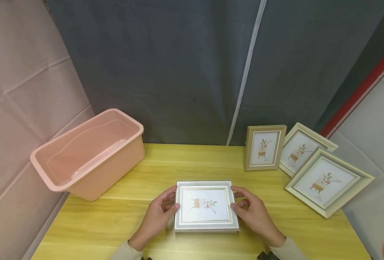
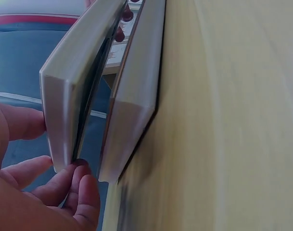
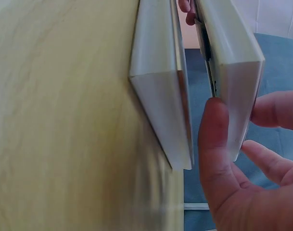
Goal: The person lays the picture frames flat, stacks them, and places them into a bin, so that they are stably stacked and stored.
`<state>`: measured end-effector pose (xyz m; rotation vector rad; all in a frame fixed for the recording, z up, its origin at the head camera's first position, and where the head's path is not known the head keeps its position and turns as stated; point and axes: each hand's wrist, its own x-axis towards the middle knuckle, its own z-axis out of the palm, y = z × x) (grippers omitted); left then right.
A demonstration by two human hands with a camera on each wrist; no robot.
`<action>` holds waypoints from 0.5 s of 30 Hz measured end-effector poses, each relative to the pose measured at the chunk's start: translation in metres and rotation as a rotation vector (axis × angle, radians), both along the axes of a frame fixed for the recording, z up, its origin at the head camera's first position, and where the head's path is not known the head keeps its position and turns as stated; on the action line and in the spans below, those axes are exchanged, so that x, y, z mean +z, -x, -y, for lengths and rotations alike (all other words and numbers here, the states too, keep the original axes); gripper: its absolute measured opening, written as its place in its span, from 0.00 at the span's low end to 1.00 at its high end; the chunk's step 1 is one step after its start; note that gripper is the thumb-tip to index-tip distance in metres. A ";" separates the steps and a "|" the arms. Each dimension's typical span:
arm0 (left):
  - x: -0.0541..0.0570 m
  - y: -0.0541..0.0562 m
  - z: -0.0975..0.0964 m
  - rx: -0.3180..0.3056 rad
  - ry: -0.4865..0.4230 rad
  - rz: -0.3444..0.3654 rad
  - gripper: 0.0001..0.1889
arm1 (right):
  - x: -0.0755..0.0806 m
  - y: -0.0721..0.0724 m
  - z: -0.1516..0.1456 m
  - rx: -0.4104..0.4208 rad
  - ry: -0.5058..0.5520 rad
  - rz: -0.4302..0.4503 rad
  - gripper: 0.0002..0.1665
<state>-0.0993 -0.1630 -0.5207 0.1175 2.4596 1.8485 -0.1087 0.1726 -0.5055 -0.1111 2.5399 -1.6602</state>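
A silver-white picture frame (image 1: 206, 205) with a plant print lies level at the middle front, its print turned sideways. My left hand (image 1: 159, 213) grips its left edge, thumb on top and fingertips beneath. At the opposite edge my right hand (image 1: 255, 213) holds it the same way. Both wrist views show a gap between this held frame (image 2: 59, 110) and a second picture frame (image 3: 158, 96) lying on the table below it. From the head view the lower frame is almost wholly hidden under the upper one.
A pink plastic tub (image 1: 104, 166) stands at the back left of the wooden table (image 1: 114, 227). At the back right are a small upright picture frame (image 1: 265, 148), another tilted picture frame (image 1: 300, 148) behind, and a larger leaning picture frame (image 1: 328, 182). A dark curtain (image 1: 162, 72) hangs behind.
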 end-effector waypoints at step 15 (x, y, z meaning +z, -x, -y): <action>-0.011 0.005 -0.003 -0.021 0.043 0.008 0.34 | -0.007 0.004 0.001 -0.024 -0.080 0.038 0.33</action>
